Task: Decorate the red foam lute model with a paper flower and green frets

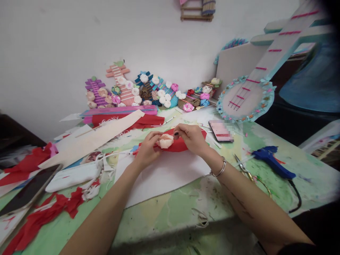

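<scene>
A cream artificial flower (pixel 165 141) is between my hands, above a red instrument-shaped craft piece (pixel 183 144) on a white sheet (pixel 156 180). My left hand (pixel 150 147) has its fingers closed round the flower's left side. At the flower's right edge, my right hand (pixel 189 138) is bent into a pinch, thumb and forefinger together. Whatever lies between those fingertips is too small to make out. Part of the red piece is hidden behind my hands and the flower.
Right of my arm lie scissors (pixel 245 169) and a blue hot glue gun (pixel 275 163) with its cord. A phone (pixel 221 131) rests behind them. Red fabric scraps (pixel 50 216) and a white pouch (pixel 74 176) are at left. Flower-covered instrument crafts (pixel 124 88) line the wall.
</scene>
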`<state>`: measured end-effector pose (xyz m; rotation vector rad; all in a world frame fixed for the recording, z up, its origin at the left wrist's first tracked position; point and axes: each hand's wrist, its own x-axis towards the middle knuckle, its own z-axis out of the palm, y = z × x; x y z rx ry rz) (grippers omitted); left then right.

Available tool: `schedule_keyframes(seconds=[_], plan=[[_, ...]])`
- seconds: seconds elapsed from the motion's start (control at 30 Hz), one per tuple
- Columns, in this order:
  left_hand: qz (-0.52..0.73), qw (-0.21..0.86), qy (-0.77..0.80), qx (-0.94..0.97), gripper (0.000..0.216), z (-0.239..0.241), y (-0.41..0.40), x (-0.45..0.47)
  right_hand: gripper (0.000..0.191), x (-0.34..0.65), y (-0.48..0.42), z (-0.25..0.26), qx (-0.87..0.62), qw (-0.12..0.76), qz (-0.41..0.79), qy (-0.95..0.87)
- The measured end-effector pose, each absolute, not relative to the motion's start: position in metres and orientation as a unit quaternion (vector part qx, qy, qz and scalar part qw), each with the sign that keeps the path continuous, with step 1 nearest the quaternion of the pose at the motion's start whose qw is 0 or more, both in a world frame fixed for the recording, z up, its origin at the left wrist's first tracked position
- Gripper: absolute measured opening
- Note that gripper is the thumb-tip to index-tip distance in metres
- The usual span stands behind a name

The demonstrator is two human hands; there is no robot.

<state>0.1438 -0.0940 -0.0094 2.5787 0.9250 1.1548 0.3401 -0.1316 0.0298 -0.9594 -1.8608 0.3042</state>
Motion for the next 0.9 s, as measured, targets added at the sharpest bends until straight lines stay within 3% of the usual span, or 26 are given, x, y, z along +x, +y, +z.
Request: schedule_keyframes(seconds=[0.2,0.37,0.43,0.73,0.9], plan=[[0.393,0.086,0.304,0.863,0.020,-0.008,-0.096,0.145,0.013,0.338,-0.138,0.035,-0.362,0.410,0.098,-0.831],[0.394,0.082,0.304,0.863,0.016,-0.011,-0.094,0.144,0.050,0.338,-0.143,0.033,-0.353,0.305,0.074,-0.881],[0.394,0.084,0.305,0.863,0.015,-0.012,-0.093,0.144,0.056,0.337,-0.143,0.032,-0.358,0.279,0.052,-0.890],[0.402,0.087,0.297,0.862,0.008,-0.010,-0.096,0.145,0.050,0.333,-0.141,0.028,-0.364,0.286,0.056,-0.885],[0.400,0.074,0.297,0.864,0.010,-0.011,-0.095,0.145,0.045,0.332,-0.137,0.026,-0.377,0.274,-0.012,-0.885]])
